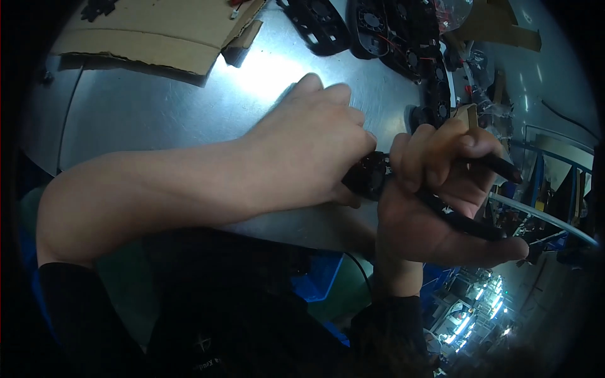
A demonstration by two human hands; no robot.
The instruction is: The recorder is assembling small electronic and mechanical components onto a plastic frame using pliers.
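My left hand reaches across from the left, back upward, with its fingers curled down round the left end of a glossy dark part. My right hand is turned palm up beside it, fingers bent over and thumb stretched to the right. Through this right hand runs a black two-armed piece; its two slim arms stick out to the right, apart from each other. Whether the piece and the glossy part are one object is hidden between my hands. Both hands are above the metal table.
A flattened cardboard sheet lies at the far left. Several black housings with round fan grilles lie at the back, continuing down the right side. Clear plastic wrap sits behind them. A blue bin is below the table's near edge.
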